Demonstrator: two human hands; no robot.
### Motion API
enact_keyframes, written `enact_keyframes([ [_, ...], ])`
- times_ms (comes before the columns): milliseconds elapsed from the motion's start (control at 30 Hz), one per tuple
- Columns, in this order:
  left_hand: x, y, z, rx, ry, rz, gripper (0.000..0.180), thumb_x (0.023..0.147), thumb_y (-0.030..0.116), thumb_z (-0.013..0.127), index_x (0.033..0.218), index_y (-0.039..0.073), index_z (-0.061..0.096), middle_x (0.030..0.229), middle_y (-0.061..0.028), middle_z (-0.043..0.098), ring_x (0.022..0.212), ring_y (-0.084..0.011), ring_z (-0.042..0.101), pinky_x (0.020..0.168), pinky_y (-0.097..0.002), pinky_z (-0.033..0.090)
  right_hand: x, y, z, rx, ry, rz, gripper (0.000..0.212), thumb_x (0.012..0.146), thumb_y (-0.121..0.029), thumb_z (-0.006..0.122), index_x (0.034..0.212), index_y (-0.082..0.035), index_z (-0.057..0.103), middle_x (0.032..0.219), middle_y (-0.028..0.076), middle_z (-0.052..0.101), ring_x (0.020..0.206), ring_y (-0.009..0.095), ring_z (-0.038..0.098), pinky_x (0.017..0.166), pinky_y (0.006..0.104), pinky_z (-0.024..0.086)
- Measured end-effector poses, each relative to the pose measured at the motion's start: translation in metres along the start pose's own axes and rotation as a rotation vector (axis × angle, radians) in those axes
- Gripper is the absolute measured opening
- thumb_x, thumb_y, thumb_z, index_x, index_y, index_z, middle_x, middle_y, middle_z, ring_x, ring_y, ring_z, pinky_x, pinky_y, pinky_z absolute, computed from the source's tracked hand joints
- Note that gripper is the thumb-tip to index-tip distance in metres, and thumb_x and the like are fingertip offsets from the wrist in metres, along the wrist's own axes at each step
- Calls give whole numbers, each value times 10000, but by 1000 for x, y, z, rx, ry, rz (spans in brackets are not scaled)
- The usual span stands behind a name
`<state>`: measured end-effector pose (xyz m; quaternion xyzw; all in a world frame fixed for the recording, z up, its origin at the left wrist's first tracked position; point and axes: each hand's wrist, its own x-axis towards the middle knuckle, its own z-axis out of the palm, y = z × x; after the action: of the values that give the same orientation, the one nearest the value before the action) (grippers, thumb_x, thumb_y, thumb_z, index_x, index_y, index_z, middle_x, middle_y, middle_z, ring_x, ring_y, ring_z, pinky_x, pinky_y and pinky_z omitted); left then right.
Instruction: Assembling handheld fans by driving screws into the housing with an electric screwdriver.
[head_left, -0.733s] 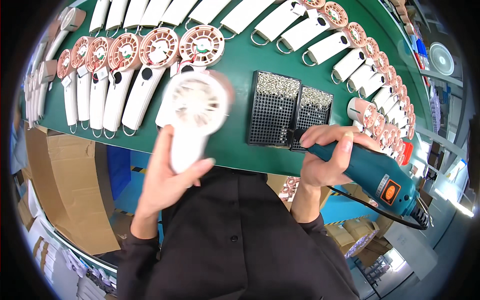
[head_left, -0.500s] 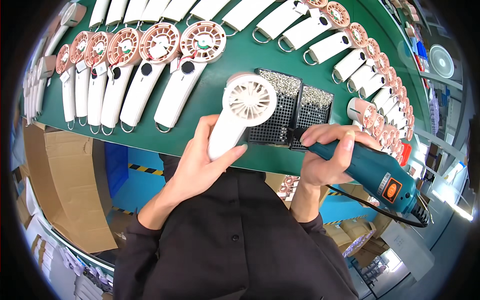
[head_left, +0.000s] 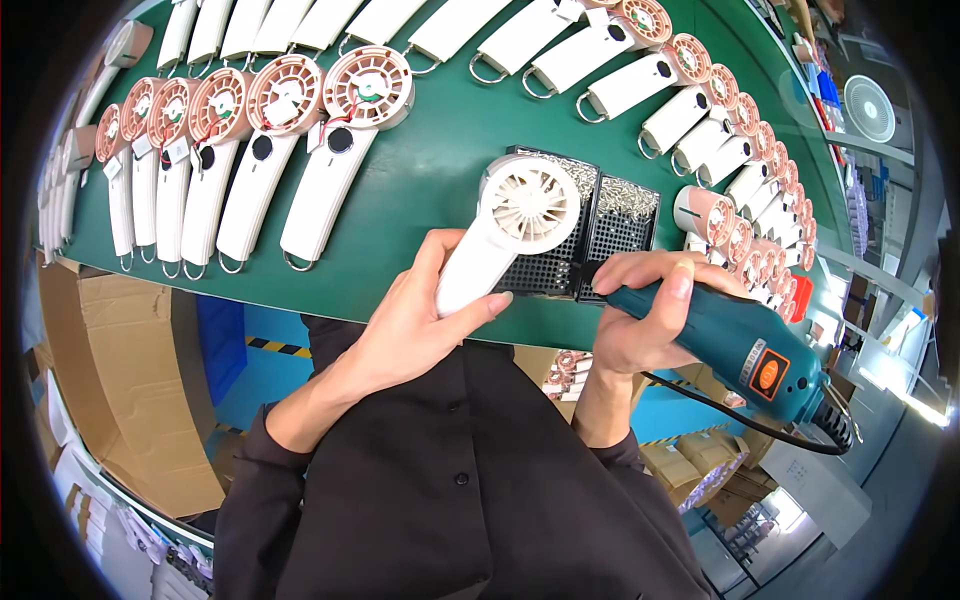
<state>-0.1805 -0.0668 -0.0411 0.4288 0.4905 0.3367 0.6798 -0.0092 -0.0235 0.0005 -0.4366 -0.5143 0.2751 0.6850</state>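
Note:
My left hand [head_left: 425, 305] is closed round the white handle of a handheld fan [head_left: 470, 268]. The fan's round head, with its white blades showing, faces up over the left part of two black screw trays [head_left: 618, 240]. Small silvery screws lie loose at the far ends of both trays, and rows of holes fill the nearer parts. In my right hand [head_left: 650, 310] lies a teal electric screwdriver [head_left: 735, 335], its narrow end toward the trays and its cable end toward the lower right. Its bit is hard to make out against the dark tray.
Several unfinished fans [head_left: 330, 190] with open pink heads and visible wires lie in a row at the left of the green table [head_left: 440, 140]. More fans [head_left: 630, 85] curve along the back and right. A cardboard box [head_left: 140, 370] stands below the table's left edge. The screwdriver's black cable [head_left: 715, 405] loops below it.
The fan in my left hand has shifted right relative to the trays, covering more of the left one. The view has moved slightly, so the table's contents appear further left. Both grips are unchanged.

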Motion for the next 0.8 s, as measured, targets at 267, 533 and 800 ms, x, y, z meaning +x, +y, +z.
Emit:
enact_keyframes([
  [267, -5, 7, -4, -159, 78, -81, 457, 919, 135, 617, 1276, 30, 350, 1046, -67, 586, 748, -74, 568, 558, -217, 495, 2, 0, -3, -11, 13, -9, 226, 882, -76, 556, 931, 13, 354, 551, 130, 488, 376, 177, 485, 364, 325, 482],
  [533, 2, -2, -15, -362, 61, 11, 450, 971, 126, 513, 1341, 34, 274, 1102, -137, 573, 846, -158, 606, 684, -288, 535, 2, -11, 0, 56, 94, -19, 210, 863, -65, 526, 1000, -26, 372, 554, 119, 466, 366, 208, 473, 337, 346, 462],
  [800, 13, -11, -2, -516, 18, 70, 503, 978, 105, 481, 1386, 45, 193, 1195, -169, 547, 949, -208, 618, 786, -333, 545, -25, -44, 17, 293, -87, -118, 217, 938, -235, 406, 1061, -57, 391, 607, 86, 432, 337, 187, 395, 329, 324, 415],
])
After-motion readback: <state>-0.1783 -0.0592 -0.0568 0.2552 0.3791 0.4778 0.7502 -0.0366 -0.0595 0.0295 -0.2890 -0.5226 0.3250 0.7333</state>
